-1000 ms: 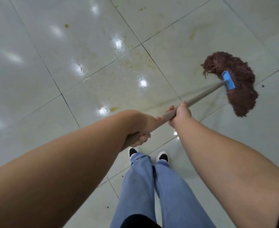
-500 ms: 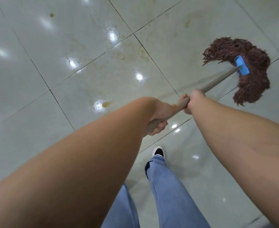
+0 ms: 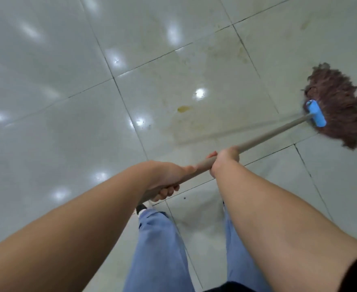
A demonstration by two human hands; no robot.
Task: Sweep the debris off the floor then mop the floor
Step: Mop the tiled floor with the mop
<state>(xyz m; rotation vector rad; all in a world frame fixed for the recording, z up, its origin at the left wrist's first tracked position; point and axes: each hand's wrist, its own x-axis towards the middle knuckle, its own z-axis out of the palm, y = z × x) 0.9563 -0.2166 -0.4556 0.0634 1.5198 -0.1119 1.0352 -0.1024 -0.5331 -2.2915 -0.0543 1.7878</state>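
Both hands hold one mop by its pole (image 3: pixel 272 132). The left hand (image 3: pixel 165 179) is at the near end of the pole, its grip wrapped round it with the fingers curled underneath and the thumb lying along the top. The right hand (image 3: pixel 225 159) is just ahead of it on the pole, seen from the back; its grip looks closed round the pole too, though the fingers are mostly hidden behind the hand.

The pole slants up and to the right to a blue clamp (image 3: pixel 316 115), which holds the brown mop head (image 3: pixel 340 108). The mop head lies spread on the floor (image 3: pixel 47 127) far to the right, on a pale glossy tile close to a dark joint line. Its strands are blurred.

Between the hands and the mop head the tile carries a faint yellowish smear, with a small yellow stain (image 3: pixel 184 108) to the left of it. A tiny dark speck (image 3: pixel 184 198) sits on the floor just below the left hand.

The person's legs in blue trousers (image 3: pixel 158 249) stand below the hands, and one dark shoe (image 3: pixel 141 207) shows under the left wrist.
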